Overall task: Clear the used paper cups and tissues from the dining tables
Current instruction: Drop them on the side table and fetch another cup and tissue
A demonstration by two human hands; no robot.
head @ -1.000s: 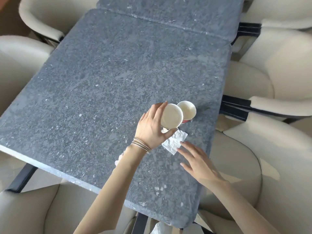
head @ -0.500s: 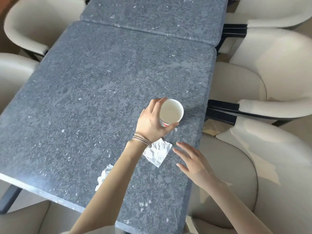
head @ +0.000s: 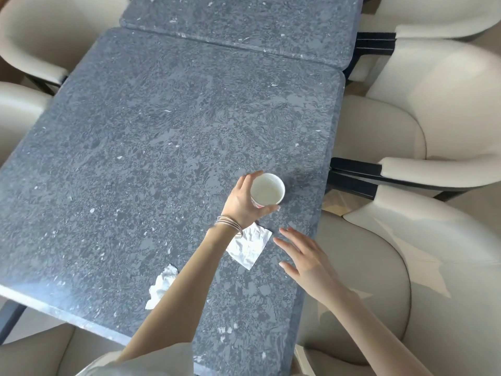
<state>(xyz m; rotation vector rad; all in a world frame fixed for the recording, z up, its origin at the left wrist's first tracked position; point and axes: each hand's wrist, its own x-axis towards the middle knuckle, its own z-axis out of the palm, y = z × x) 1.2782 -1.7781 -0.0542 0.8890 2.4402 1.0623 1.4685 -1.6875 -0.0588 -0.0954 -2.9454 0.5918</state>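
Observation:
A white paper cup (head: 267, 189) with a red band stands near the right edge of the grey stone table (head: 162, 137). My left hand (head: 241, 203) grips it, fingers and thumb curled round its side. A crumpled white tissue (head: 250, 246) lies flat just below my left wrist. Another crumpled tissue (head: 160, 286) lies near the front edge, partly hidden by my left forearm. My right hand (head: 303, 257) hovers open beside the flat tissue, fingers spread, holding nothing. Only one cup rim shows.
Cream upholstered chairs (head: 423, 126) with dark frames ring the table on both sides. A second grey table (head: 244, 20) butts against the far end. A chair seat (head: 360, 280) sits right under my right forearm.
Two cup rims showed side by side a second ago; now only one shows in my left hand's grip. The view shifted, and my right hand stays spread beside the tissue.

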